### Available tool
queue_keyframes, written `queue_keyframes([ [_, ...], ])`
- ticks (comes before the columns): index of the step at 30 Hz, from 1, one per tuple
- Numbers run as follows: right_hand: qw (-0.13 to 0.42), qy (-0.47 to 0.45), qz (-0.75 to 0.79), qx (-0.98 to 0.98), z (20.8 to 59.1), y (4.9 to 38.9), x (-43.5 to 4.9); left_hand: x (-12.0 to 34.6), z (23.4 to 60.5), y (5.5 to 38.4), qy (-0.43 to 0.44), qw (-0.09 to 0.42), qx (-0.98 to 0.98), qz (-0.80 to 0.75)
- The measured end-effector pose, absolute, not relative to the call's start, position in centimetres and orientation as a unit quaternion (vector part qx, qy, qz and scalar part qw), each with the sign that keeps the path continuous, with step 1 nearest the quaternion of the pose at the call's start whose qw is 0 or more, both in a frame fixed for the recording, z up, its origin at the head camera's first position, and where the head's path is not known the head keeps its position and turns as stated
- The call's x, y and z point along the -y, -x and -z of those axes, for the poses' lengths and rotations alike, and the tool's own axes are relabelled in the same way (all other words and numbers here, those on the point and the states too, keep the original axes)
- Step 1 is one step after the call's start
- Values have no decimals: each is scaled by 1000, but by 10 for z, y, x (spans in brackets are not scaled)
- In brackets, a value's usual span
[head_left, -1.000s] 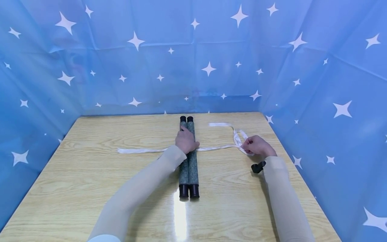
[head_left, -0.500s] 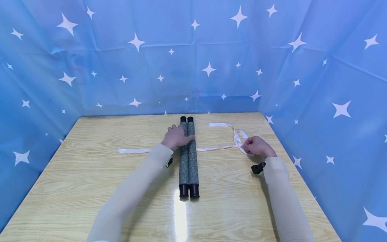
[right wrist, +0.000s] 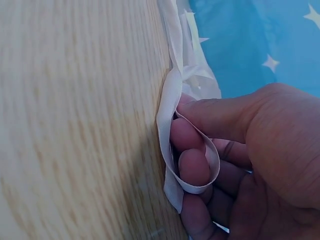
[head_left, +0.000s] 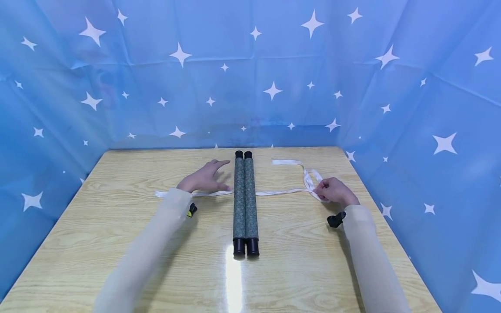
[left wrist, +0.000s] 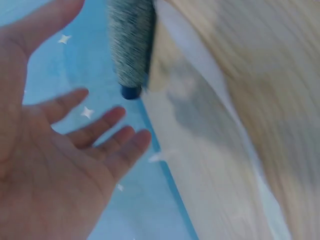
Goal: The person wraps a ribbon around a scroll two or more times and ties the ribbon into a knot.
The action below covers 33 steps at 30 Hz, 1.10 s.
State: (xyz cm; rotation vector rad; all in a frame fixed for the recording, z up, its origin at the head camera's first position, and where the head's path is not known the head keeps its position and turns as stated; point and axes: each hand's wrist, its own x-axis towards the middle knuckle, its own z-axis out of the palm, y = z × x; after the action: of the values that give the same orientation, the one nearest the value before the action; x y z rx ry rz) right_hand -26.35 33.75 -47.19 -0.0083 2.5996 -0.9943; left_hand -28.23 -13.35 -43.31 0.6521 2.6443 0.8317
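Note:
Two green patterned rolls with black end caps, like a scroll wound from both ends (head_left: pixel 245 200), lie side by side in the middle of the wooden table. A white ribbon (head_left: pixel 278 192) runs crosswise at the rolls, its middle hidden there, with a straight tail to the left and loose loops to the right. Left of the rolls, my left hand (head_left: pixel 205 177) hovers over the ribbon's left tail with fingers spread and nothing in them. On the right, my right hand (right wrist: pixel 235 150) pinches the ribbon, and a ribbon loop passes round its fingertips.
The wooden table (head_left: pixel 176 269) carries a bright light reflection near its front. Blue cloth with white stars (head_left: pixel 250 87) hangs behind the table and along both sides. A small black wrist device (head_left: pixel 335 219) sits below the right hand.
My left hand has come off the rolls and moved left, its fingers spreading over the ribbon's left tail. The right hand stays in place with the ribbon.

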Motion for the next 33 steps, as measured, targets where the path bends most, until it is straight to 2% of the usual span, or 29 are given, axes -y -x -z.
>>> queue_keyframes([
  [6, 172, 10, 349, -921, 470, 261, -336, 157, 446, 270, -255, 140, -918, -270],
  [13, 163, 11, 343, -925, 470, 261, -336, 172, 455, 256, -219, 149, -931, -252],
  [22, 161, 26, 320, -933, 472, 260, -338, 176, 462, 252, -227, 143, -924, -273],
  [33, 97, 62, 308, -944, 476, 254, -344, 179, 465, 249, -228, 108, -928, -276],
])
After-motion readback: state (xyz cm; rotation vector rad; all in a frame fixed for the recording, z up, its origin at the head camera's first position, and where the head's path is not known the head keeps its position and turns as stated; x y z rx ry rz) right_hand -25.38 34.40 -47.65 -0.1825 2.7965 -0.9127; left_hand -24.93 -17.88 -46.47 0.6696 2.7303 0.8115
